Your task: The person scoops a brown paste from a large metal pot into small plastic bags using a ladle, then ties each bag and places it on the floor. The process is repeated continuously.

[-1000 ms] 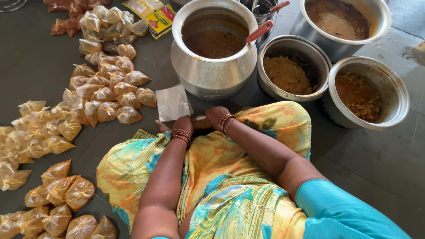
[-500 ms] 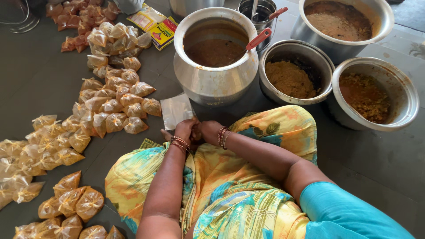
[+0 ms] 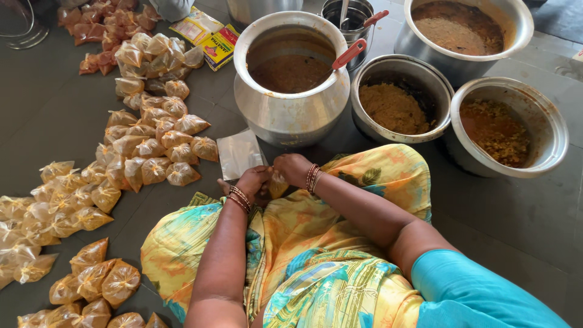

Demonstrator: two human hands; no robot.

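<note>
Both hands meet over the lap, just near of the big metal pot [image 3: 291, 115]. The left hand [image 3: 250, 184] and the right hand [image 3: 291, 169] are closed together around a small filled bag [image 3: 278, 185] of brownish food, of which only a sliver shows between the fingers. It looks as if the neck of the bag is being twisted or knotted, though the fingers hide the knot itself, so that is a judgement only. The step in hand seems to be sealing this one bag.

A stack of empty clear bags [image 3: 238, 153] lies flat on the floor just left of the hands. Farther left, many tied bags [image 3: 152, 146] lie in loose heaps. The pot holds brown gravy with a red-handled ladle [image 3: 347, 56] leaning in it.

The next move calls for a tight pull on the neck without squeezing the soft body, then a free hand to set it down among the heap
</note>
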